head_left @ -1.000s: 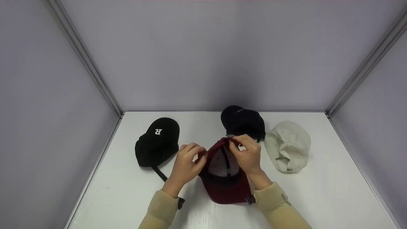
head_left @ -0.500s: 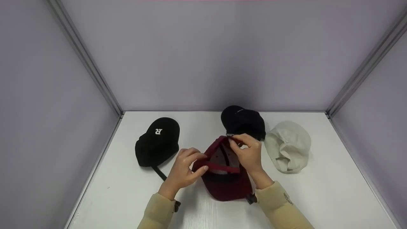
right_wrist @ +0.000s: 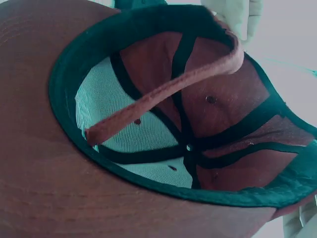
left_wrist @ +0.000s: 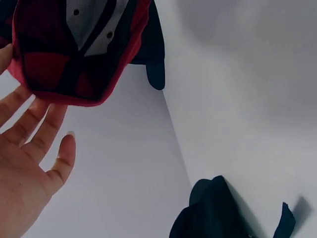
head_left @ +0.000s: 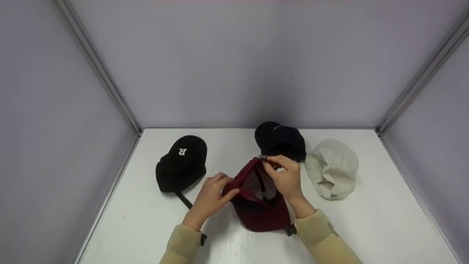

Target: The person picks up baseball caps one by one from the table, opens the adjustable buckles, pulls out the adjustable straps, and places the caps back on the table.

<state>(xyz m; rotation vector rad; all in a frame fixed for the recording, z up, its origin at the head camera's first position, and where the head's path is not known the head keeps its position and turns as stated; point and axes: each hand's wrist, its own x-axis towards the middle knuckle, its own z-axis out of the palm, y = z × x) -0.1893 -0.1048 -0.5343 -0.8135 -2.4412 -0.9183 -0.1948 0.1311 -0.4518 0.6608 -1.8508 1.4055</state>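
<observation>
A dark red baseball cap (head_left: 262, 220) is held crown down above the table, its brim towards me and its inside showing. My left hand (head_left: 210, 196) pinches the cap's left rim; in the left wrist view that hand's thumb is at the inner side and its other fingers lie outside. My right hand (head_left: 287, 178) pinches the far rim beside a small metal buckle (head_left: 262, 156). A loose red strap (right_wrist: 163, 94) hangs across the cap's opening in the right wrist view. The right fingertips are partly hidden by the cap there.
On the white table (head_left: 381, 220), a black cap (head_left: 183, 165) with a white R and a trailing strap (head_left: 183, 200) lies left. A dark cap (head_left: 282, 141) lies behind the red one, and a cream cap (head_left: 333, 170) at right. Panel walls (head_left: 234, 66) enclose three sides.
My left hand has moved slightly down, let the strap drop into the cap's opening, and taken the left rim between thumb and fingers. The right hand stays nearly in place at the far rim.
</observation>
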